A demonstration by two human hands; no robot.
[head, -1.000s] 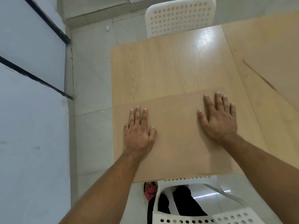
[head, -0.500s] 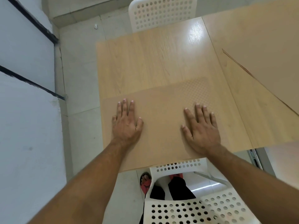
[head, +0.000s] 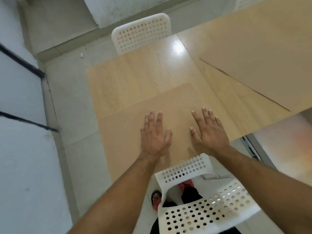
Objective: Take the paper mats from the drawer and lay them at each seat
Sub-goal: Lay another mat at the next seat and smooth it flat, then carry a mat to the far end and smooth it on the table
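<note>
"At the near seat, what are we looking at?" asks the desk.

"A white perforated chair stands at the near edge of the worktop. Just beyond it, both hands are spread over a paper mat laid square to that seat. The left hand and right hand have their fingers straight and a little apart, clamped on nothing. Whether the palms bear down or sit just clear of the sheet, the frame won't say."

"And farther out?"

"A second mat lies to the right, skewed, with a dark line of shadow under its near edge. A matching chair stands at the far end, and no mat shows in front of it."

"What could spoil it?"

"My reading: the near mat runs right up to the worktop's left and near edges. A palm dragging as it lifts could slide the light sheet askew, or over the side onto the floor. The far seat looks yet to be served."
</note>
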